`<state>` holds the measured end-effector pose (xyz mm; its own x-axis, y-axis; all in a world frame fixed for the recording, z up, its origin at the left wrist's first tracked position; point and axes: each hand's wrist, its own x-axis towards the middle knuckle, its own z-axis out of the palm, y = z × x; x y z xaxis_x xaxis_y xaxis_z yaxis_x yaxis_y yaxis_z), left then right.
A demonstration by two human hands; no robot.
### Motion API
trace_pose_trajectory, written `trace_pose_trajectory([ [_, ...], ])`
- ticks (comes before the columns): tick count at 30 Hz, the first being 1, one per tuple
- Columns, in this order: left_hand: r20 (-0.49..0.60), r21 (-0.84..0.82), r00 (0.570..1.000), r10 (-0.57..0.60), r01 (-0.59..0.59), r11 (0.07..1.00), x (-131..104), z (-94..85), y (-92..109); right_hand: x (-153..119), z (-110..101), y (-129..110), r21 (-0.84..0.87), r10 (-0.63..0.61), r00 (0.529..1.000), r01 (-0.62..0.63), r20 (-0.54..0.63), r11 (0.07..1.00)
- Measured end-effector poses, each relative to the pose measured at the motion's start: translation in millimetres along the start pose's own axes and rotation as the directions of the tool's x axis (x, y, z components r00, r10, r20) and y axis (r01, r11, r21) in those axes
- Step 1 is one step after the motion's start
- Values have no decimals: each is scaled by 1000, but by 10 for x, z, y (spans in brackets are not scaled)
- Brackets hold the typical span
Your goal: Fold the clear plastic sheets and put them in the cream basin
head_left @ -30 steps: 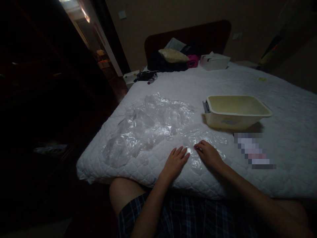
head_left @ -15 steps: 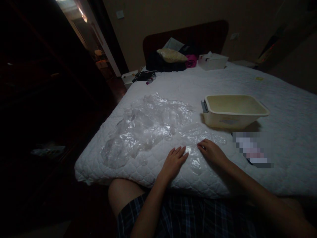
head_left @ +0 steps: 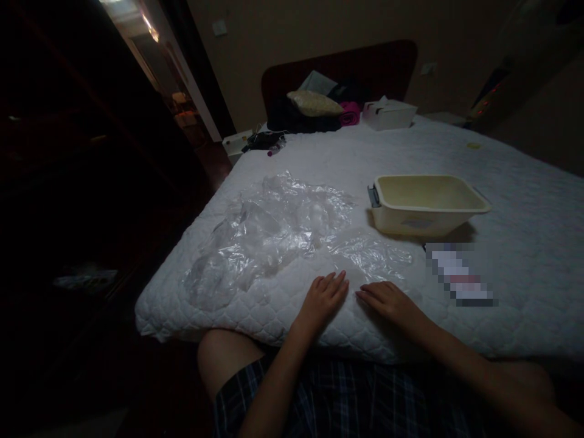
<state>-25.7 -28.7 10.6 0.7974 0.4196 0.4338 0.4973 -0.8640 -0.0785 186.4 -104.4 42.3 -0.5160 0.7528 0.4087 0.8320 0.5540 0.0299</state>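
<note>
A clear plastic bag [head_left: 371, 255] lies spread on the white quilted bed just beyond my hands, its near edge close to my fingertips. My left hand [head_left: 325, 299] rests palm down with its fingers stretched out, at the bag's near left corner. To its right, my right hand [head_left: 390, 304] lies flat with fingers extended toward the left, nothing held in it. A larger heap of crumpled clear plastic bags [head_left: 269, 231] sits to the left and beyond. Whether either fingertip touches the bag I cannot tell.
A cream plastic bin [head_left: 424, 222] with a grey handle stands beyond my right hand. Nearer lies a blurred-out flat object [head_left: 460, 277]. At the headboard are a pillow [head_left: 314, 103], a pink roll [head_left: 350, 114] and a white box [head_left: 389, 114]. The bed's edge [head_left: 255, 328] runs along my knees.
The fold of plastic between my hands now lies flat farther from me. My right hand has let go of it, come nearer and turned flat; my left hand has barely moved.
</note>
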Motion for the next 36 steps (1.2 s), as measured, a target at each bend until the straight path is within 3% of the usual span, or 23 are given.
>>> trace_pose_trajectory([
  [4,-19,54,1000,-5,6,999,-19,-15,87,67,-17,-15,-22,-50,999,50,-3,998],
  [14,-37,-62,999,39,-41,997,-40,74,122,-1,56,-2,-36,-69,998,69,-3,997],
  [25,20,-84,999,43,-41,996,-42,79,126,-49,113,-7,106,10,1000,-10,1,994],
  [30,-34,-122,998,59,-63,991,-42,95,125,-15,110,-20,112,10,1000,-9,-5,994],
  [36,-54,-153,998,43,-50,987,-42,100,119,-28,38,-65,161,8,997,-20,72,987],
])
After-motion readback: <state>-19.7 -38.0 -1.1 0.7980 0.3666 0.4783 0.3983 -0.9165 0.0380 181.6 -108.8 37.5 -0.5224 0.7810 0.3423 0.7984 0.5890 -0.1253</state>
